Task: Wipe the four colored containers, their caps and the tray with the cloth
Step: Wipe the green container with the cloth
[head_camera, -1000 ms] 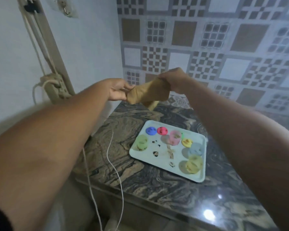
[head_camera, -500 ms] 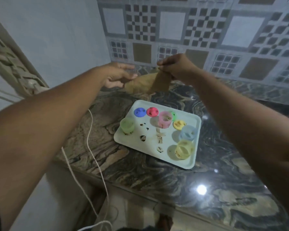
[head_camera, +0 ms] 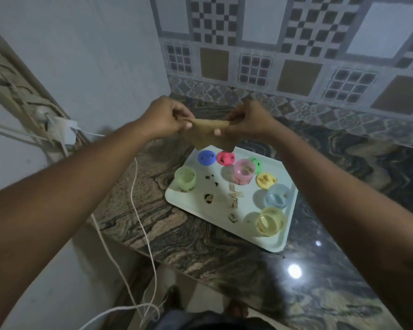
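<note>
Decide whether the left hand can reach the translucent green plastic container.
Probably yes: the green container stands unobstructed at the pale tray's left edge, though the left hand grips the tan cloth.

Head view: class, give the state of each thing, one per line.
Cloth: stretched between both hands.
Left hand: grips cloth.
Right hand: grips cloth.
Tray: smudged, on counter.
Green container: upright, uncapped.
Pink container: upright, uncapped.
Blue container: upright, uncapped.
Yellow container: upright, uncapped.
Blue cap: off.
Red cap: off.
Green cap: off.
Yellow cap: off.

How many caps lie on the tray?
4: the blue cap and red cap at the far edge, the green cap partly hidden behind the pink container, the yellow cap beside it.
</note>
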Tool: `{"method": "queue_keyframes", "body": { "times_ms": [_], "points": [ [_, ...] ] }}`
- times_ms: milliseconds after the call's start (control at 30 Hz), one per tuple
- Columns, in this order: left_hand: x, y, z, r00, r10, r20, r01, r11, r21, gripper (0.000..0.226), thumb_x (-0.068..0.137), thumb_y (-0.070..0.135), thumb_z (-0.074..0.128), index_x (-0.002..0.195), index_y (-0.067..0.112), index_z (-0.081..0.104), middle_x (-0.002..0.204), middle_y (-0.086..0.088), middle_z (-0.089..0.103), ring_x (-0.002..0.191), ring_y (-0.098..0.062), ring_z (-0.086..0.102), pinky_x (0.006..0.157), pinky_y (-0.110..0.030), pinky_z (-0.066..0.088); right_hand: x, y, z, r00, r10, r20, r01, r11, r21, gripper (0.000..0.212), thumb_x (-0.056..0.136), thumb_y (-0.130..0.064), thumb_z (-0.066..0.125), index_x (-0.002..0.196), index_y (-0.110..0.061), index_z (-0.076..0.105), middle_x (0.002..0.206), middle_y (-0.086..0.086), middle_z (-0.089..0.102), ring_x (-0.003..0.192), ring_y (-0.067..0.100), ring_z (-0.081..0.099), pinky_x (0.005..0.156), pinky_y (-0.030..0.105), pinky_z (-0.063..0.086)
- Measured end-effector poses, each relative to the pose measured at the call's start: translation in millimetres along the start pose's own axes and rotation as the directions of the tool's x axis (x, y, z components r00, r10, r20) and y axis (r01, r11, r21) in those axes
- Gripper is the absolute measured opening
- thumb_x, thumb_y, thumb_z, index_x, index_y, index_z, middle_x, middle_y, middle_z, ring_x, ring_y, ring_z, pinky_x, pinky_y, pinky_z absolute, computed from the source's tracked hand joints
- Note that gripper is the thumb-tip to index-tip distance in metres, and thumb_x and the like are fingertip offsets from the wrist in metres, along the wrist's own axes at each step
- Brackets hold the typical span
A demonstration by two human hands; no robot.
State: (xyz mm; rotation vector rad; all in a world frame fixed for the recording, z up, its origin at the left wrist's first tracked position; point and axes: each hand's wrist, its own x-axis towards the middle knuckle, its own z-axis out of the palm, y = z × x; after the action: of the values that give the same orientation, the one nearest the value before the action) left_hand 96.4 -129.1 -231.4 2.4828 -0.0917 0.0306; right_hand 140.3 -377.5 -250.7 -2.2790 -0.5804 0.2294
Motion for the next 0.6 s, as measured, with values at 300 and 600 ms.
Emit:
{"method": "queue_keyframes", "body": {
  "times_ms": [300,600],
  "points": [
    [5.5,-6.4,1.0,0.976,0.2,0.089,-0.201,0.98,-0.002,0.013,0.088,0.016,0.073,0.101,0.017,0.073,0.096,0.004,0.07,0.091,-0.007,0.063,0.077,-0.013,0.045,9.3,-2.8,39.3,0.999,-0.045,-0.025,0.043,0.996,-0.082,0.028,0.076,-0.026,0.088,0.096,-0.016,0.071,0.094,0.008,0.07,0.087,0.022,0.067,0.077,0.035,0.053],
    [23.9,-5.4,-1.3,0.952,0.285,0.108,-0.284,0.958,-0.024,0.016,0.078,0.023,0.082,0.092,0.018,0.076,0.092,0.004,0.074,0.089,-0.007,0.068,0.089,-0.037,0.056,1.6,-25.4,50.6,0.994,0.019,0.106,-0.025,0.998,0.058,0.011,0.092,-0.022,0.078,0.09,-0.025,0.068,0.076,-0.009,0.066,0.058,-0.01,0.059,0.057,0.007,0.043]
  ]
}}
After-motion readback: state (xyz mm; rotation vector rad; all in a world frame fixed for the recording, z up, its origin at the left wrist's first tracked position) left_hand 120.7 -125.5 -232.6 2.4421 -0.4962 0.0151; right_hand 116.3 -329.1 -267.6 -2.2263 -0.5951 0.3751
